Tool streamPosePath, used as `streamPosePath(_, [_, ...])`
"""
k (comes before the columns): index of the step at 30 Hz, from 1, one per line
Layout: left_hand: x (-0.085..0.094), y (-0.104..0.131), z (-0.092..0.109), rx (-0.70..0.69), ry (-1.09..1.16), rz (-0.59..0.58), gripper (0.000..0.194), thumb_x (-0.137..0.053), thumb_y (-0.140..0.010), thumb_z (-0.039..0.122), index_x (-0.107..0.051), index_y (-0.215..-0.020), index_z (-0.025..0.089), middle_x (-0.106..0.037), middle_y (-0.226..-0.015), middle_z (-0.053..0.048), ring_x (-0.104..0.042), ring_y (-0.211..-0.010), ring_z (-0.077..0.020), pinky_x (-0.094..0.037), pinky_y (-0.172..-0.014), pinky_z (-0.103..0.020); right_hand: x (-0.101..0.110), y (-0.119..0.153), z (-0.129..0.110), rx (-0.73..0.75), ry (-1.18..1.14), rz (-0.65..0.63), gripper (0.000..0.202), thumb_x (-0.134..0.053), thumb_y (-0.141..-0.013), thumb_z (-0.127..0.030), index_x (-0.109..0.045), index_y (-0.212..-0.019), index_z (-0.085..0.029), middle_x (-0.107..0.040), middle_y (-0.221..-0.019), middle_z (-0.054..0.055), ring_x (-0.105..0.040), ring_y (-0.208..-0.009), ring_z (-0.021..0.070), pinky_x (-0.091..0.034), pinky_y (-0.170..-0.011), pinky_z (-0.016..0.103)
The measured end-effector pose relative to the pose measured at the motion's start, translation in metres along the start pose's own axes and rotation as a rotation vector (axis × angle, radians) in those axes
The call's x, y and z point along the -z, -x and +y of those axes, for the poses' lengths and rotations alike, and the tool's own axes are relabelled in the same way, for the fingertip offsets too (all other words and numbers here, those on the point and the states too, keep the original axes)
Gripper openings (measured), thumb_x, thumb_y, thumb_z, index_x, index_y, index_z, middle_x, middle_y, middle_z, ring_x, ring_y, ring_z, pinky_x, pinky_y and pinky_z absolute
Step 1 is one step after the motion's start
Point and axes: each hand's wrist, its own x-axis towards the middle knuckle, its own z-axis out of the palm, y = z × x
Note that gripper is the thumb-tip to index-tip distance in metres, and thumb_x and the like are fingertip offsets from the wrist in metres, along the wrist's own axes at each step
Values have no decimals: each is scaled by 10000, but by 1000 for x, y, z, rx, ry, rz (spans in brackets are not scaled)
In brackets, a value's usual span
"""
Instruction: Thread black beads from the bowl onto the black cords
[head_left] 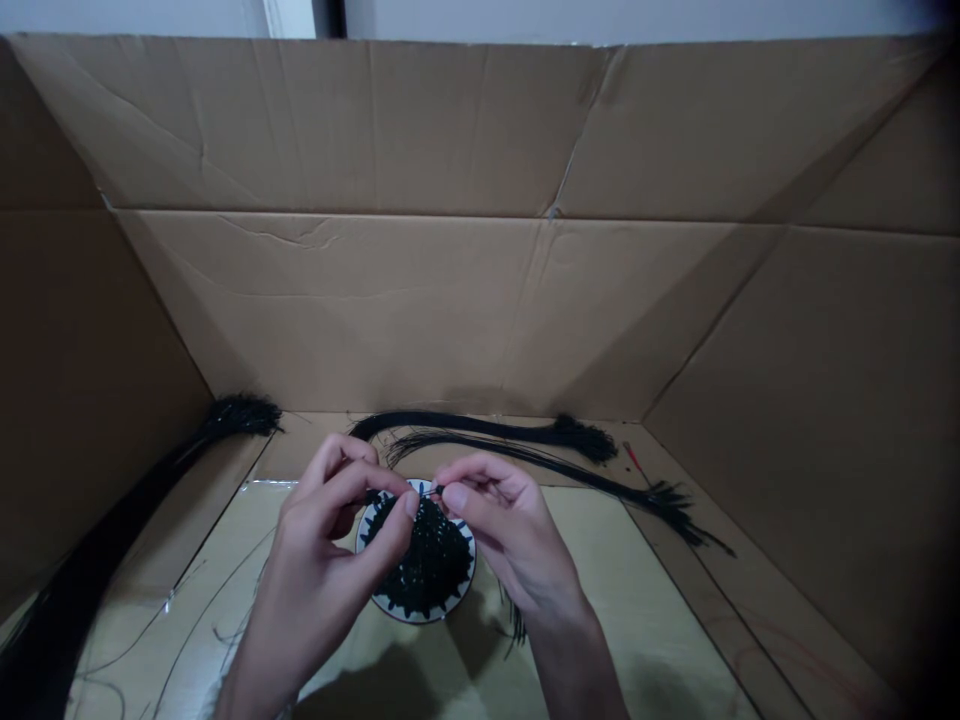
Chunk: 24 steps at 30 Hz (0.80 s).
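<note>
My left hand [337, 530] is closed in a pinch, thumb against forefinger, over the bowl. Facing it, my right hand [510, 520] also pinches, with a small black piece [439, 490] at its fingertips. A thin strand seems to run from that piece toward my left fingertips; what exactly the left fingers hold is too small to tell. Beneath both hands stands a white bowl with a dark-patterned rim [469, 585], heaped with small black pieces [427, 560]. Ends of black strands [516, 615] show below my right hand, partly hidden by it.
Two bundles of black strands [480, 428] lie along the back, near the cardboard wall [450, 310]. A thicker black bundle [112, 530] runs down the left side. Loose strands [202, 610] lie on the yellowish tabletop [622, 600]. A small red item [631, 455] lies at back right.
</note>
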Motion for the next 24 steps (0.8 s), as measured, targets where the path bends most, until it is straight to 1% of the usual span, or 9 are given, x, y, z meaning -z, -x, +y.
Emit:
streamPosePath(2, [-1, 0, 1, -6, -5, -9, 73, -656, -928, 234, -686, -880, 280, -501, -941, 0, -547, -826, -99, -450, -575, -134, 0, 0, 0, 14, 26, -14, 142, -898, -681, -269, -802, -785, -258, -729, -781, -17, -615, -704, 93, -478, -664, 217])
streamPosePath(4, [-1, 0, 1, -9, -10, -16, 70, -657, -928, 238, -687, -878, 276, -504, -934, 4, -549, -807, -92, -454, -590, -141, 0, 1, 1, 29, 62, -37, 144, -883, -712, -259, -799, -830, -263, -723, -799, -20, -617, -731, 92, -480, -681, 210])
streamPosePath(8, [-2, -1, -1, -11, -25, -19, 59, -661, -926, 243, -684, -879, 270, -508, -923, 8, -550, -785, -89, -440, -582, -156, 0, 1, 4, 39, 137, -65, 160, -867, -744, -257, -791, -884, -270, -725, -841, -21, -629, -773, 91, -484, -718, 203])
streamPosePath(13, [-2, -3, -2, -2, -60, 8, 57, -652, -933, 249, -679, -888, 270, -499, -940, 3, -515, -755, -96, -379, -524, -182, 1, 2, 3, 79, 232, -5, 86, -819, -800, -324, -781, -837, -257, -718, -803, -18, -620, -734, 99, -472, -675, 217])
streamPosePath(17, [-4, -3, -2, -29, -111, 18, 4, -670, -922, 270, -670, -926, 271, -499, -970, -12, -527, -831, -126, -378, -534, -205, 1, 5, 0, 145, 355, 18, 63, -780, -838, -315, -771, -835, -252, -729, -818, -15, -637, -762, 118, -485, -704, 242])
streamPosePath(21, [-6, -1, -1, -51, -143, 56, 110, -693, -904, 284, -658, -1008, 276, -480, -987, -18, -510, -827, -140, -411, -565, -223, 0, 8, -2, 224, 448, 26, 59, -752, -856, -302, -763, -843, -246, -727, -817, -11, -639, -770, 135, -490, -705, 261])
streamPosePath(24, [-6, 2, -2, -39, -153, 51, 143, -627, -934, 232, -652, -1061, 296, -471, -1019, -19, -510, -825, -137, -436, -579, -220, 0, 10, -3, 251, 476, 44, 58, -747, -856, -298, -761, -849, -243, -719, -798, -11, -633, -746, 136, -486, -683, 265])
